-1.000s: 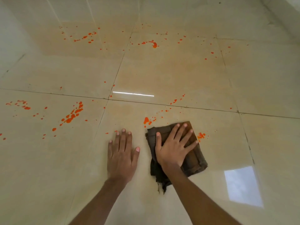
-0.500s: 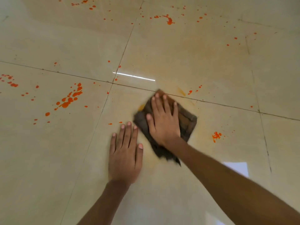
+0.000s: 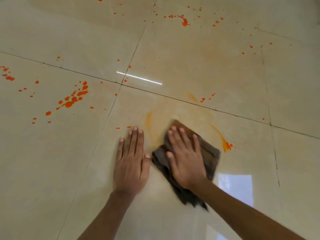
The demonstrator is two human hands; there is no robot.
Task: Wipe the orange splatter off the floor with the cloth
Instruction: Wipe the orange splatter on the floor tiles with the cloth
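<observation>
Pressing flat on the cloth (image 3: 211, 155), your right hand's fingers (image 3: 183, 139) lie straight and slightly spread, thumb out to the left; none of them curls round the fabric. Your right hand (image 3: 187, 163) covers the middle of the cloth, a dark brown folded rag. Its near edge is blurred, and a ragged corner trails under your forearm.

Your left hand's fingers (image 3: 136, 141) are straight too and close together. The thumb is splayed toward the cloth, its tip just beside the rag's left edge; whether they touch cannot be told. Your left hand (image 3: 131, 167) rests palm down on the bare floor (image 3: 52, 170), holding nothing.

Around the cloth you have pale orange smears (image 3: 149, 122): a curved streak to its far left, a faint haze beyond it, and a long arc on the right running down to a wet orange blot (image 3: 228, 146). Two small dashes sit just beyond your left fingertips.

The orange splatter (image 3: 72, 100) lies thickest on the tile to your left, well apart from the cloth. More drops lie past the grout line (image 3: 173, 97) ahead and across the far tiles. A rectangle of reflected light (image 3: 235, 187) shines on the glossy tile right of your forearm.
</observation>
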